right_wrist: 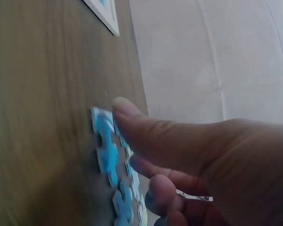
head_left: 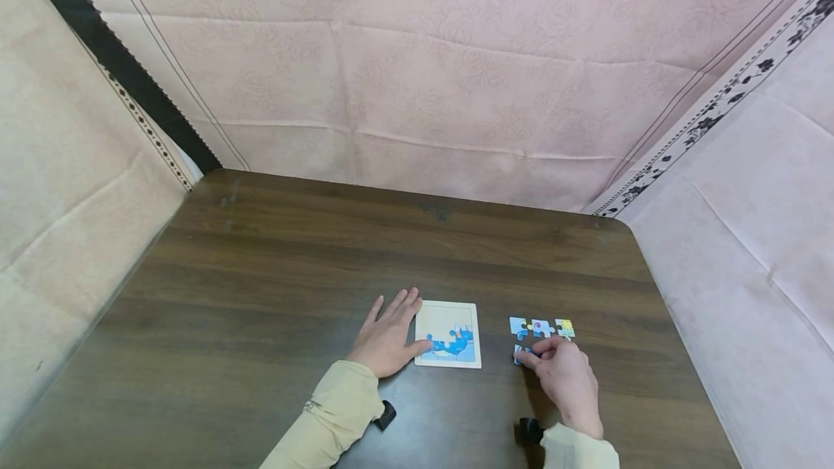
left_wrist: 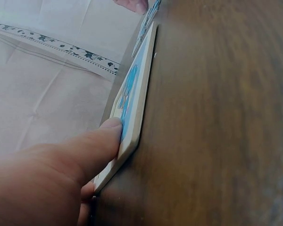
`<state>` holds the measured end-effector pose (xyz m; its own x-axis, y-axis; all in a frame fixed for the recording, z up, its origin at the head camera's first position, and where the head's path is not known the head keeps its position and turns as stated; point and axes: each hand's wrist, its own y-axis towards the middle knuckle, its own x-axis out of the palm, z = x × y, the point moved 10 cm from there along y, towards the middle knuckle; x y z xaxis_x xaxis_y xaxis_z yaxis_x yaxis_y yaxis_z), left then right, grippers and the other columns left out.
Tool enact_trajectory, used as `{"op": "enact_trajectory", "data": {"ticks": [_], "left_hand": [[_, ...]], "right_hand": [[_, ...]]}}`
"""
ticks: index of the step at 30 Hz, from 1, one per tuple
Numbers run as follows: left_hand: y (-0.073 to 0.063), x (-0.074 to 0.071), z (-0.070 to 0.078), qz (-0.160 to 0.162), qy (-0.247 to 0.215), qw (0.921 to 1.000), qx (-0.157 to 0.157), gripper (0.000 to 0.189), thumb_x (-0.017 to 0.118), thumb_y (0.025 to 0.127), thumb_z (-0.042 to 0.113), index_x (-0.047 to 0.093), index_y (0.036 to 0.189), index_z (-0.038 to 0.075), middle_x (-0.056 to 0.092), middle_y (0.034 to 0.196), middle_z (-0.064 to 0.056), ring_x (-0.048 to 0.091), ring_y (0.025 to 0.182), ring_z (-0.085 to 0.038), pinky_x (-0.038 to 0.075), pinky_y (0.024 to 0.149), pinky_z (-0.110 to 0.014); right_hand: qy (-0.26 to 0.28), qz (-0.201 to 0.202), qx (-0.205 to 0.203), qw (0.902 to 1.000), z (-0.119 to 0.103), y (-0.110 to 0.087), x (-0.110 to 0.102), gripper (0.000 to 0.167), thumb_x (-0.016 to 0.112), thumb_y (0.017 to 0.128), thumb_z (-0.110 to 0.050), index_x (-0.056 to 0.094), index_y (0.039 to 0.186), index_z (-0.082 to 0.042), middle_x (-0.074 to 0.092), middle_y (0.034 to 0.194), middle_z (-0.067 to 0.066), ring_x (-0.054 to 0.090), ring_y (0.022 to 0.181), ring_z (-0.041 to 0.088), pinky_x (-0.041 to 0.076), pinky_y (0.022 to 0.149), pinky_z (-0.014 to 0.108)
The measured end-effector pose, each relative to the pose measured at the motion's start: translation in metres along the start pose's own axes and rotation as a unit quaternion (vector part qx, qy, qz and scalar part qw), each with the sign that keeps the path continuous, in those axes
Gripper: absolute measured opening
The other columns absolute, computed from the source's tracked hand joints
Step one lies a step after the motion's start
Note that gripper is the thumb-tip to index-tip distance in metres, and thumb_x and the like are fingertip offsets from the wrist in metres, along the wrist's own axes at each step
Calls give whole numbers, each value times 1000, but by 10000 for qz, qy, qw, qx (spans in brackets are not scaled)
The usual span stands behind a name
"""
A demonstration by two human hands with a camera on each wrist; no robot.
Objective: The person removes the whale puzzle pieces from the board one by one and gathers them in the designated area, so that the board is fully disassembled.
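A square jigsaw board (head_left: 446, 305) with a pale frame lies on the table, several blue pieces set in its lower part. My left hand (head_left: 386, 342) rests at its left side, fingers spread and straight, with the thumb over the frame in the left wrist view. My right hand (head_left: 565, 376) is over the loose pieces to the right, thumb and fingers bent but apart in the right wrist view. A blue puzzle piece (right_wrist: 107, 153) lies on the table just below that thumb. Another blue piece (right_wrist: 123, 205) lies beside it, largely hidden by the hand in the head view.
Beyond the right hand is a row of loose pieces: a blue one (head_left: 517, 326), a light blue one (head_left: 542, 328) and a yellow-green one (head_left: 564, 328). They lie on the brown wooden table (head_left: 293, 252). Pale patterned cloth (head_left: 423, 93) hangs around the table.
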<state>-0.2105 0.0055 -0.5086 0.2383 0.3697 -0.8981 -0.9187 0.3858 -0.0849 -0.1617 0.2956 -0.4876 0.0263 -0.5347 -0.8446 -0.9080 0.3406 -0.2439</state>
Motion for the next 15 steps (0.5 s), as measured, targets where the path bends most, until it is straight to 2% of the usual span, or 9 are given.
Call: {"op": "enact_trajectory", "data": {"ticks": [5, 15], "left_hand": [[0, 0, 0, -10, -33, 10000, 9, 83, 61, 88, 58, 35, 152, 12, 23, 160, -2, 16, 148, -22, 6, 118, -51], [-1, 0, 0, -18, -23, 10000, 6, 83, 62, 88, 58, 34, 152, 12, 23, 160, -2, 16, 148, -21, 6, 118, -51]], "right_hand": [[-247, -120, -33, 9996, -7, -2, 6, 39, 85, 68, -47, 69, 85, -15, 60, 77, -2, 54, 67, 18, 40, 58, 37], [-403, -133, -208, 9989, -16, -1, 6, 37, 87, 67, -44, 73, 87, -16, 60, 81, 0, 54, 71, 18, 38, 57, 36]]}}
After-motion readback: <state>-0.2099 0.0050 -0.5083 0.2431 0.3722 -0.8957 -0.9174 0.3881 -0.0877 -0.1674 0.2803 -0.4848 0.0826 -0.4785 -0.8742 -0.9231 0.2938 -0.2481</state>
